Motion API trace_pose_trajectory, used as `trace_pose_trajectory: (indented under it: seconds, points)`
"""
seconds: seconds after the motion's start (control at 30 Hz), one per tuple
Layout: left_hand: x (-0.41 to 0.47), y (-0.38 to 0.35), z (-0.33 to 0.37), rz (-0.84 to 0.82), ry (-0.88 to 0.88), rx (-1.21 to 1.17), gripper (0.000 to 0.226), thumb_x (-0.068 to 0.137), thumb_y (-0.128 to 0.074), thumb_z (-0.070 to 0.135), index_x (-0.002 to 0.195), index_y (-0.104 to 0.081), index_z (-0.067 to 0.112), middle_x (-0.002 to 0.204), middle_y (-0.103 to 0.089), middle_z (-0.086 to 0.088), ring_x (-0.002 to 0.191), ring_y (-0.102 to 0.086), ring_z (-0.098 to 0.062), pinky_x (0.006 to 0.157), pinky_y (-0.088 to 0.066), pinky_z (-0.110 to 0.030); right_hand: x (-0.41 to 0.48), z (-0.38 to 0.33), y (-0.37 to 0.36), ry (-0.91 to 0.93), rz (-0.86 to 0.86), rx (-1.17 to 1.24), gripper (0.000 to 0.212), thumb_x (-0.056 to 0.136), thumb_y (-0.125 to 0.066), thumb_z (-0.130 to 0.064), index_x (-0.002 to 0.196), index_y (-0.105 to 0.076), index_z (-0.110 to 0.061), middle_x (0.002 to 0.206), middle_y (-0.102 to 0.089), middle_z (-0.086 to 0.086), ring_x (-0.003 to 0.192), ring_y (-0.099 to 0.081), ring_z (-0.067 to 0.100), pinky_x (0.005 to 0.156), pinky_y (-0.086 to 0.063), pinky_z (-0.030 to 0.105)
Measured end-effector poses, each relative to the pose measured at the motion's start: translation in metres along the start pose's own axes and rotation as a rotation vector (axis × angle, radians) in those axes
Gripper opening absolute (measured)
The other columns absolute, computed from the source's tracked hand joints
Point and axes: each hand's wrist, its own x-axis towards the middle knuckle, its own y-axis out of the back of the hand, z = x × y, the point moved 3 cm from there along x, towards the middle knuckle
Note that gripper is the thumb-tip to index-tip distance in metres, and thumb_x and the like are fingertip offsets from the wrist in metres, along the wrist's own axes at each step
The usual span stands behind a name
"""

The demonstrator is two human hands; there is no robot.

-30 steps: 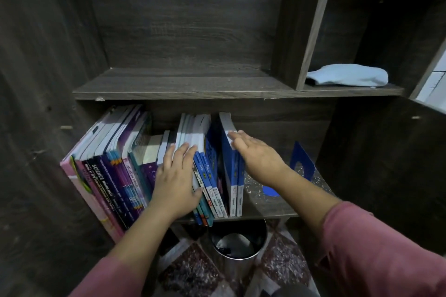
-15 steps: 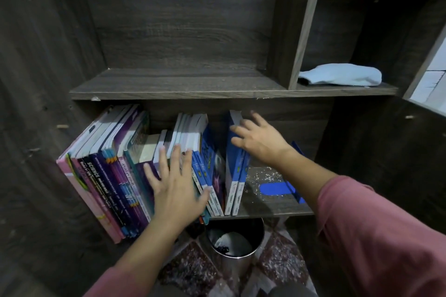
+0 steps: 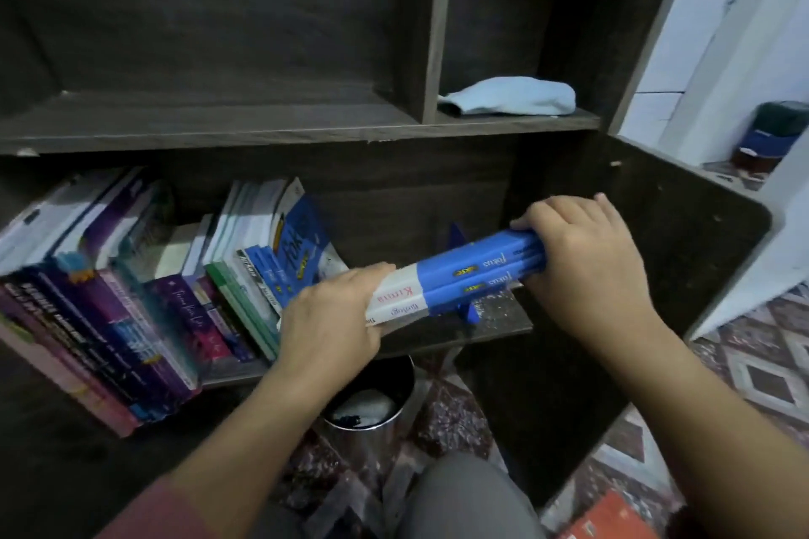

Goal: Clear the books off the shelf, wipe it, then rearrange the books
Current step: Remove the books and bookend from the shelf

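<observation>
Two blue-and-white books (image 3: 459, 276) lie together on their side in front of the lower shelf (image 3: 503, 326), spines facing me. My left hand (image 3: 332, 319) grips their white end and my right hand (image 3: 586, 258) grips their blue end. Several more books (image 3: 144, 284) lean in a row on the left part of that shelf. A folded light blue cloth (image 3: 512, 97) lies in the upper right compartment.
A metal bin (image 3: 372, 407) stands on the patterned floor under the shelf. A blue bookend (image 3: 464, 311) sits on the shelf behind the held books. The cabinet door (image 3: 683, 258) hangs open at the right. The upper left shelf (image 3: 210, 118) holds nothing.
Both hands have closed on the two blue books and pulled them out of the row, turning them sideways. The view has shifted right.
</observation>
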Motion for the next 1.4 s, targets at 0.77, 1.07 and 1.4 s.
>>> trace_pose_trajectory:
  seconds: [0.77, 1.07, 1.4]
  points:
    - [-0.086, -0.236, 0.304, -0.850, -0.867, 0.007, 0.027, 0.083, -0.065, 0.039, 0.109, -0.063, 0.031, 0.103, -0.066, 0.005, 0.097, -0.062, -0.019, 0.087, -0.047, -0.034, -0.326, 0.151, -0.031, -0.843, -1.050, 0.112, 0.035, 0.086, -0.056, -0.038, 0.120, -0.054, -0.032, 0.106, -0.067, -0.001, 0.098, -0.064, 0.025, 0.072, -0.046, 0.031]
    - [-0.113, -0.327, 0.286, -0.926, -0.621, -0.071, 0.060, 0.090, -0.056, 0.024, 0.144, -0.032, 0.022, 0.123, -0.055, -0.001, 0.109, -0.053, -0.024, 0.089, -0.041, -0.037, -0.400, 0.220, -0.112, -0.981, -1.116, -0.049, 0.027, 0.090, -0.055, -0.022, 0.117, -0.057, -0.022, 0.092, -0.062, 0.003, 0.083, -0.062, 0.027, 0.061, -0.039, 0.031]
    - [-0.127, -0.360, 0.270, -1.083, -0.507, -0.053, 0.038, 0.090, -0.057, 0.022, 0.127, -0.048, 0.022, 0.120, -0.054, -0.001, 0.107, -0.054, -0.023, 0.076, -0.043, -0.032, -0.443, 0.230, -0.217, -1.003, -0.986, -0.168, 0.060, 0.097, -0.042, -0.009, 0.152, -0.017, -0.015, 0.158, -0.020, 0.015, 0.133, -0.035, 0.040, 0.105, -0.035, 0.051]
